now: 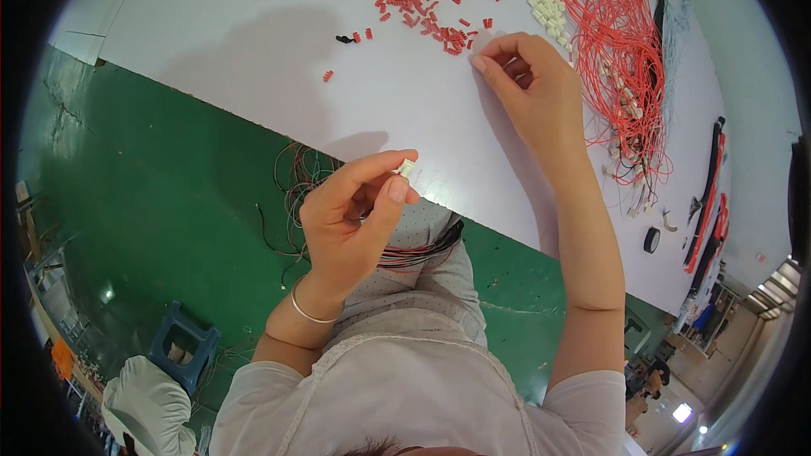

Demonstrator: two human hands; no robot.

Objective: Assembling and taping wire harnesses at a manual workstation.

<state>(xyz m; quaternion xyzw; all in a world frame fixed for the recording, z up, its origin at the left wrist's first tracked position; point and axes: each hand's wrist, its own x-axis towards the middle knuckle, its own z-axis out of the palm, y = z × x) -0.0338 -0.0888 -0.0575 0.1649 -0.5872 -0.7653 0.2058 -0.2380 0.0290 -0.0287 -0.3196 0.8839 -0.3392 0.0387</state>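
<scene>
A broad white worktable [253, 42] spans the upper field, its front edge running diagonally from upper left to lower right. Below that edge lies a glossy green painted floor [152, 203], reflecting overhead light. A small blue plastic step stool [184, 353] stands on the floor at lower left. At lower right, shelving [705, 317] and bright lamps appear, blurred.
</scene>
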